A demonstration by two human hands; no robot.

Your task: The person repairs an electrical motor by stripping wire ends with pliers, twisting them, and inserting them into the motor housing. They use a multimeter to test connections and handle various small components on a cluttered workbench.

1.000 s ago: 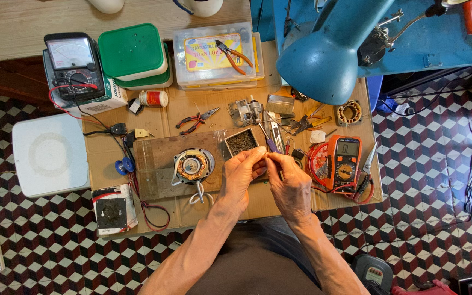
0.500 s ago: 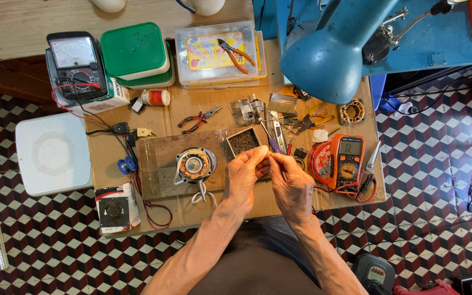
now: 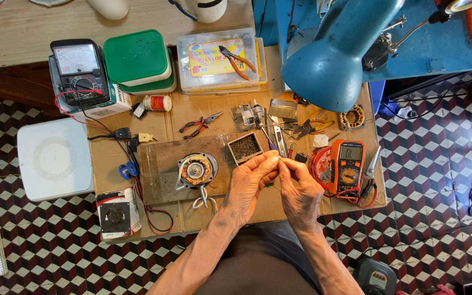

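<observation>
My left hand (image 3: 248, 183) and my right hand (image 3: 300, 192) meet fingertip to fingertip above the front of a cardboard-covered bench (image 3: 170, 123). Both pinch a tiny part that is too small to identify. A small motor stator with copper windings (image 3: 196, 170) lies on a wooden board (image 3: 162, 158) just left of my left hand, white wires trailing from it. A small open box of dark bits (image 3: 245, 147) sits right behind my fingers. An orange digital multimeter (image 3: 347, 166) lies to the right of my right hand.
An analog meter (image 3: 77, 68), green-lidded tubs (image 3: 136, 57) and a clear parts box with cutters (image 3: 222, 57) line the back. Red pliers (image 3: 199, 124), small tools and a second stator (image 3: 352, 116) lie mid-bench. A blue lamp head (image 3: 331, 60) overhangs. A white stool (image 3: 54, 158) stands left.
My hands stay together at the same spot; the fingers shift only slightly around the small part.
</observation>
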